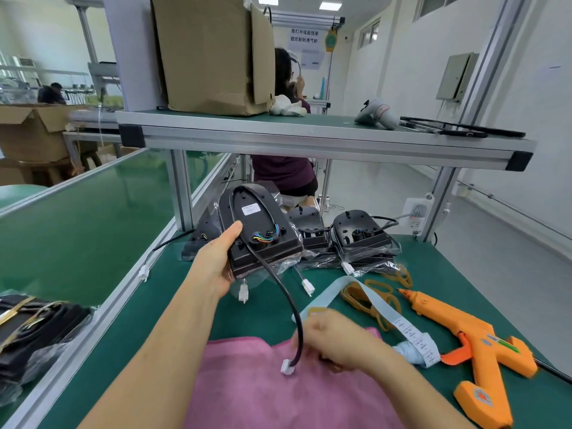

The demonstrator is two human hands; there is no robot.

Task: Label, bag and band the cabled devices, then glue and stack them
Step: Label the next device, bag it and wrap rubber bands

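My left hand (216, 261) grips a black cabled device (260, 230) by its left edge and holds it above the green table, back side up, with a white label on it. Its black cable (288, 298) curves down to a white plug (287, 366) over the pink cloth (278, 388). My right hand (337, 342) is blurred beside the cable end, fingers curled; whether it pinches the cable I cannot tell. A light-blue strip of labels (383, 311) runs past that hand. Rubber bands (371, 295) lie on the table. The orange glue gun (470, 345) lies to the right.
Bagged black devices (359, 236) sit at the back of the table under an aluminium shelf (309, 140) with a cardboard box. A stack of banded devices (34, 329) lies at the left beyond the rail. A green conveyor runs along the left. Another person sits behind.
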